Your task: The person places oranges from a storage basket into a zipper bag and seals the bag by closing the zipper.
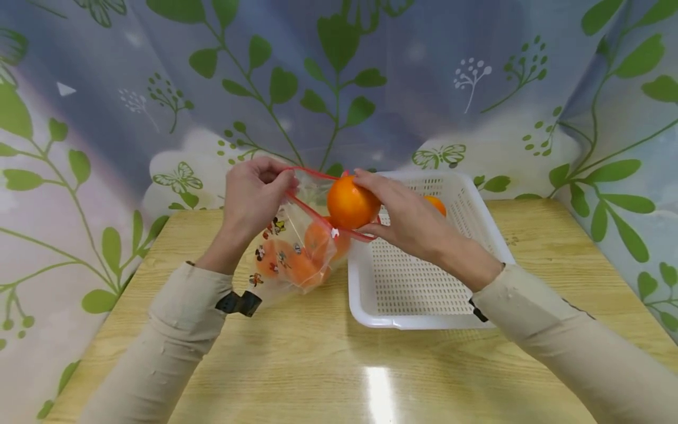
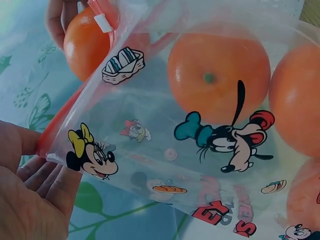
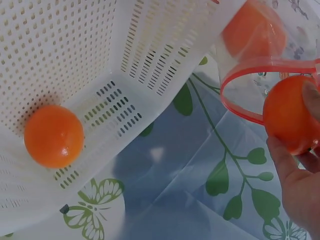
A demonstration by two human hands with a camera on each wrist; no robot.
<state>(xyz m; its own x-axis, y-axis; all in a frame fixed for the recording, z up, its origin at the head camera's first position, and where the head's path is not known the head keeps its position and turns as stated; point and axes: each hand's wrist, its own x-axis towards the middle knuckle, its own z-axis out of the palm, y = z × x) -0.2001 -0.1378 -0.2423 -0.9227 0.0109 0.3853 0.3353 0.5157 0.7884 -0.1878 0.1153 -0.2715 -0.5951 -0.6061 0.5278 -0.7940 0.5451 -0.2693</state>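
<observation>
My left hand pinches one edge of a clear zip bag with a red zip rim and cartoon prints. Inside the bag lie several oranges, seen through the plastic. In my right hand I hold another orange, right at the bag's mouth. The right wrist view shows the red rim standing open beside this orange. Part of that hand is cut off at the frame's edge there.
A white perforated plastic basket stands on the wooden table, right of the bag. One orange lies in its far corner. A leaf-patterned cloth hangs behind the table.
</observation>
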